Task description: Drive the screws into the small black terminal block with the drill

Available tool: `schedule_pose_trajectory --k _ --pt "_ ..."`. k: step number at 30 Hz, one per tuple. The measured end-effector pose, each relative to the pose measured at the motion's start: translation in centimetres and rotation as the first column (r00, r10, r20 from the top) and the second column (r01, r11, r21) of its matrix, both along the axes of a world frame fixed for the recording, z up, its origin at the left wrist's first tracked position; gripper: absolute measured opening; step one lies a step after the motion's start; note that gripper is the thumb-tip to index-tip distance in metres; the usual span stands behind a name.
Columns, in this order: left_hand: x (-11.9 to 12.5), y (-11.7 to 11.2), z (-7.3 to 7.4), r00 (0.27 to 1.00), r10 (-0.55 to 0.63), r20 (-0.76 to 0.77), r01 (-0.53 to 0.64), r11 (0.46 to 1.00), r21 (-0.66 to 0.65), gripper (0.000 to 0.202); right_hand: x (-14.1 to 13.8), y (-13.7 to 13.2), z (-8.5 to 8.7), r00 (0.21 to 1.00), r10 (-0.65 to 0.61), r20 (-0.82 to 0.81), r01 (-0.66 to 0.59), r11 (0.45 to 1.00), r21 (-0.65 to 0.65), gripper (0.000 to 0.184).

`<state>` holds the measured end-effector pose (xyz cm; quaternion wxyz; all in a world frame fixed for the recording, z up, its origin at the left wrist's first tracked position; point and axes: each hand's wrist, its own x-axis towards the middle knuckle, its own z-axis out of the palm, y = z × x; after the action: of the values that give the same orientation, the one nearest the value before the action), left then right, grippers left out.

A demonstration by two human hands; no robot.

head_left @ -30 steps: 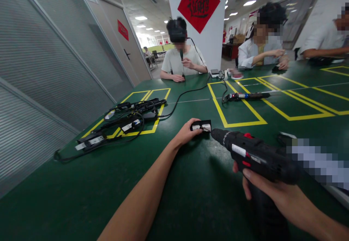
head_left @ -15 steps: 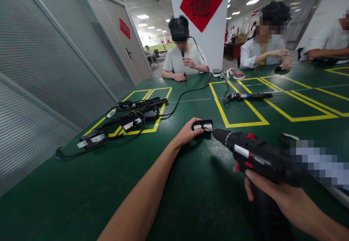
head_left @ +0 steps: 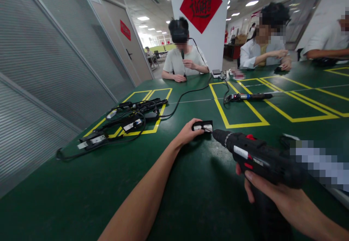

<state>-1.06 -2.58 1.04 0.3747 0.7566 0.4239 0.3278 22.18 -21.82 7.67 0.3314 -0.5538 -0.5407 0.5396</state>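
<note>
Head view | left hand (head_left: 188,133) grips a small black case (head_left: 203,124) on the green table (head_left: 199,193) | right hand (head_left: 280,194) clasps a drill (head_left: 259,158), bit pointing at the case | scarcely a shift from half a second ago, suggesting steady, unfinished work

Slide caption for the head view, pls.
Left hand holds a small black part while the right hand points a drill at it, over a green table.

The drill (head_left: 255,156) is right of the box (head_left: 207,123), the cable pile (head_left: 136,117) left
</note>
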Motion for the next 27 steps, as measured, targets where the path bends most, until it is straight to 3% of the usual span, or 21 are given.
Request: schedule_pose_trajectory --k 27 --pt "0.07 -0.18 -0.05 1.0 0.009 0.002 -0.009 1.0 -0.011 0.048 0.28 -0.17 -0.02 0.997 -0.033 0.067 0.034 0.999 -0.016 0.032"
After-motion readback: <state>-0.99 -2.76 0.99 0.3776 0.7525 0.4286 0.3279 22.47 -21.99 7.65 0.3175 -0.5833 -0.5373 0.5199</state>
